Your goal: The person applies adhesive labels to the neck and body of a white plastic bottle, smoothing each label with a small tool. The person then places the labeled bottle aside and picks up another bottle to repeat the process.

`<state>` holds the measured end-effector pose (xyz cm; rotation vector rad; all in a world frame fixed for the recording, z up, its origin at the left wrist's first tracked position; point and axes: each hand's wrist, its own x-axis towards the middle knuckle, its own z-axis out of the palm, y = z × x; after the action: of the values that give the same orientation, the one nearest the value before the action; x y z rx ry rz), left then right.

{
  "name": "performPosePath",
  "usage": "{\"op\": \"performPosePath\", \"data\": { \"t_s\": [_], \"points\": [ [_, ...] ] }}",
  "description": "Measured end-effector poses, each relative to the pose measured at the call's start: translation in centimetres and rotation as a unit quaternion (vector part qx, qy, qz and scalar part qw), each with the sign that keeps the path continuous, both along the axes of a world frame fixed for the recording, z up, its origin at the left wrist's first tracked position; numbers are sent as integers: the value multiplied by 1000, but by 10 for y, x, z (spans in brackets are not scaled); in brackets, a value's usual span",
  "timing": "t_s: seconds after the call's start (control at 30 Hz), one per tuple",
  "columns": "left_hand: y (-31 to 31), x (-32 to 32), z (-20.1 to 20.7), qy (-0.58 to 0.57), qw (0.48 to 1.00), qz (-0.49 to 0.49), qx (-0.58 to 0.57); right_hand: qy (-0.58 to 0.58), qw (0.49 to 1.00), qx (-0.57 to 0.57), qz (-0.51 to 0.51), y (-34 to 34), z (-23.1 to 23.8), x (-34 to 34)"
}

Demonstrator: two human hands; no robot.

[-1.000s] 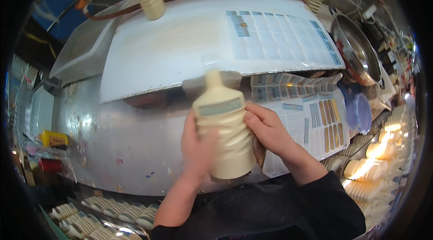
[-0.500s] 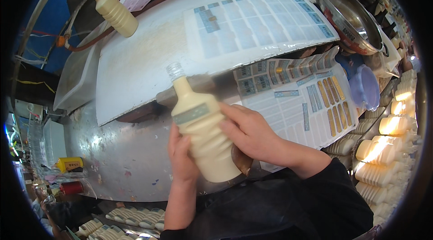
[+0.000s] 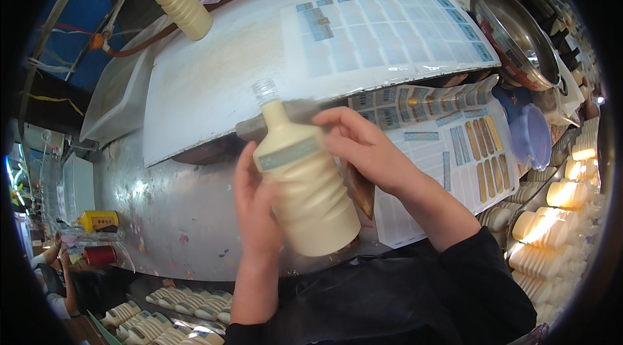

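Left hand (image 3: 254, 212) cups ribbed cream bottle (image 3: 305, 183) from the side, fingers half-curled. Right hand (image 3: 366, 147) pinches its pale label band (image 3: 287, 155). Bottle tilted above dull metal table (image 3: 162, 215); glossy sticker sheets (image 3: 448, 163) just right.

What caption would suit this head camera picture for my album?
Two hands, left hand and right hand, hold a cream bottle above sticker sheets.

The right hand (image 3: 366, 150) covers part of the cream bottle's (image 3: 305, 183) label; label sheet (image 3: 448, 157) print is unreadably small.
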<state>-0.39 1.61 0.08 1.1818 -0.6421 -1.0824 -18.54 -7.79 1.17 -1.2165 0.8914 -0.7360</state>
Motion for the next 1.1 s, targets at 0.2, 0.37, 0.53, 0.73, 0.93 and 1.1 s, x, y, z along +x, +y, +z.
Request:
{"op": "performPosePath", "data": {
  "t_s": [0.2, 0.37, 0.53, 0.73, 0.93, 1.1],
  "points": [
    [-12, 9, -9, 56, 998, 12, 24, 49, 999, -22, 2, -4, 3, 10],
    [-14, 7, -13, 47, 998, 30, 14, 71, 997, -28, -18, -1, 3, 15],
    [-14, 7, -12, 65, 997, 28, 6, 83, 996, -31, -22, 0, 5, 16],
    [-14, 6, -11, 69, 997, 29, 4, 86, 995, -39, -22, 0, 5, 16],
    [-12, 8, -14, 75, 997, 27, 8, 15, 1000, 12, -15, -4, -1, 11],
    [-13, 4, -7, 83, 996, 25, 10, -21, 1000, 22, -6, -3, -5, 6]
  ]
}}
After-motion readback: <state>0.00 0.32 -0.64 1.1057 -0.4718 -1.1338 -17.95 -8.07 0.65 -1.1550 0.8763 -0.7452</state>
